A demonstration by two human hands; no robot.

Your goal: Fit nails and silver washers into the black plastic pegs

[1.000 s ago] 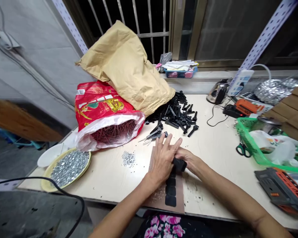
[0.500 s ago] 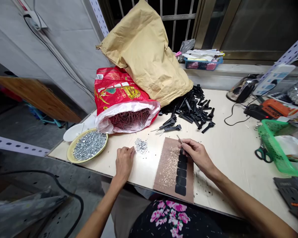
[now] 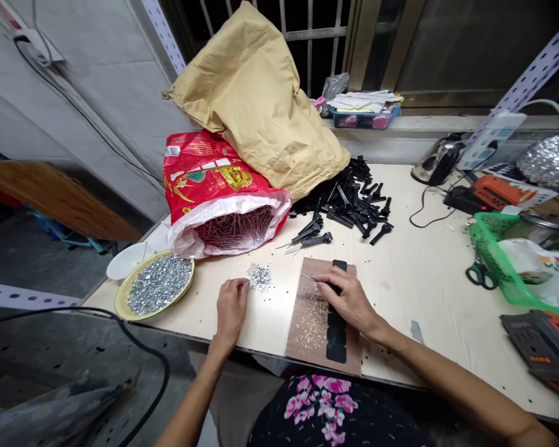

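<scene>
My left hand point(image 3: 231, 307) rests on the table with its fingers curled, fingertips at a small heap of silvery bits point(image 3: 259, 277). My right hand point(image 3: 346, 300) lies on a brown board point(image 3: 309, 323) and pinches a thin metal pin point(image 3: 309, 278) that points left. A row of black pads point(image 3: 336, 335) runs down the board under that hand. Black plastic parts point(image 3: 351, 202) are piled farther back, with a few pinned ones point(image 3: 313, 239) nearer. A red bag point(image 3: 214, 192) lies open, full of dark nails.
A yellow plate of silvery bits point(image 3: 154, 291) sits at the left table corner beside a white dish point(image 3: 123, 262). A tan paper sack point(image 3: 261, 105) leans at the back. A green basket point(image 3: 496, 261), scissors point(image 3: 479, 274), a kettle point(image 3: 438, 160) and an orange tool point(image 3: 496, 190) stand right.
My hands, together over the black pads a second ago, have parted. The left went to the silvery heap. The right now lies lower on the board with the pin pointing left.
</scene>
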